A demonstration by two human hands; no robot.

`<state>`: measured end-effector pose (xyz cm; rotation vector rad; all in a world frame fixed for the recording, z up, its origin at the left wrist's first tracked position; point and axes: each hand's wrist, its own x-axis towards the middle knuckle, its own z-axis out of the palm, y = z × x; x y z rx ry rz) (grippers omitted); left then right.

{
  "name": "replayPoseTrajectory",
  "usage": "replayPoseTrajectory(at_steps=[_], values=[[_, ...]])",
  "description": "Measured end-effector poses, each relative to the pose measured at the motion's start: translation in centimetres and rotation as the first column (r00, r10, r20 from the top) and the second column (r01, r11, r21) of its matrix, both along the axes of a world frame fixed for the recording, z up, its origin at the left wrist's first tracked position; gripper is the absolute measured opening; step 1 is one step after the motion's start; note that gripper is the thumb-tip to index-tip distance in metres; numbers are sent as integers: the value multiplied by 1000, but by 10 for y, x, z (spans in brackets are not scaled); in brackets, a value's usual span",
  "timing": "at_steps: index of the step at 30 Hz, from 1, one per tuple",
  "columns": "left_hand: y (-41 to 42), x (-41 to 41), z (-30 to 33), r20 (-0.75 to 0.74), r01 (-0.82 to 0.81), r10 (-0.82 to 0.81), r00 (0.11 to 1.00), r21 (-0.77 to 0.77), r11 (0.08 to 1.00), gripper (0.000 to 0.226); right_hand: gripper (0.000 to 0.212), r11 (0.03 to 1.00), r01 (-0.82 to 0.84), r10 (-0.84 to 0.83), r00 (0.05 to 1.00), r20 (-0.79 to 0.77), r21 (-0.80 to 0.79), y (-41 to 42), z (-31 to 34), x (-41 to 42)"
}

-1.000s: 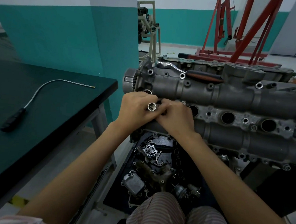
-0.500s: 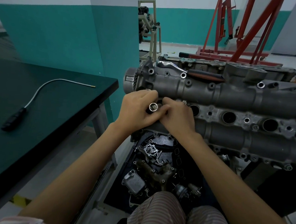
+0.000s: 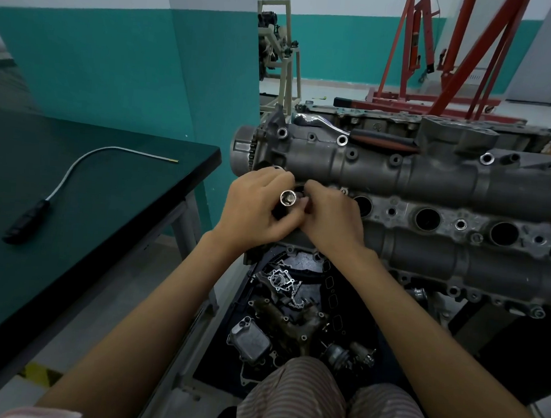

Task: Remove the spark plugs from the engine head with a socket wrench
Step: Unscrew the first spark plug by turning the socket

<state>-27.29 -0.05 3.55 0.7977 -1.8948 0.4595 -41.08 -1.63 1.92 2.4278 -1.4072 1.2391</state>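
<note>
At the near-left end of the engine head (image 3: 432,187), both hands meet over the first plug well. Left hand (image 3: 251,210) curls round a chromed steel socket (image 3: 288,198), hex mouth facing up toward camera, long axis steeply tilted. Right hand (image 3: 332,219) pinches something at the socket's far side; what, cannot tell. Open round wells run rightward. Ratchet wrench (image 3: 322,125), polished, lies on the rough cast head's far edge, right hand nearer.

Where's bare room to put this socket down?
Dark green tabletop is bare between the flexible pickup tool and its near edge. The parts tray below the engine head is crowded.
</note>
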Motion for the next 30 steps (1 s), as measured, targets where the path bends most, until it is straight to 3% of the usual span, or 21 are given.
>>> replayPoseTrajectory(at_steps=[8, 11, 16, 20, 25, 30], values=[[-3, -3, -1, -82, -4, 4, 997, 0, 1000, 50, 29, 1000, 10, -12, 998, 54, 21, 1, 2, 0], [0, -1, -1, -74, 23, -19, 997, 50, 998, 39, 23, 1000, -2, 2, 999, 43, 7, 2, 1, 1], [4, 1, 1, 4, 2, -2, 1000, 88, 996, 19, 32, 1000, 16, -17, 1000, 21, 26, 2, 3, 1], [6, 0, 2, -29, 35, -31, 999, 129, 991, 13, 35, 999, 15, -16, 1000, 12, 51, 2, 3, 1], [7, 1, 3, 21, 11, -14, 1000, 107, 994, 22, 30, 997, 32, -32, 999, -4, 74, 2, 4, 1], [1, -2, -3, -49, -52, 53, 997, 29, 998, 44, 26, 999, 15, -17, 998, 55, 45, 3, 3, 1]])
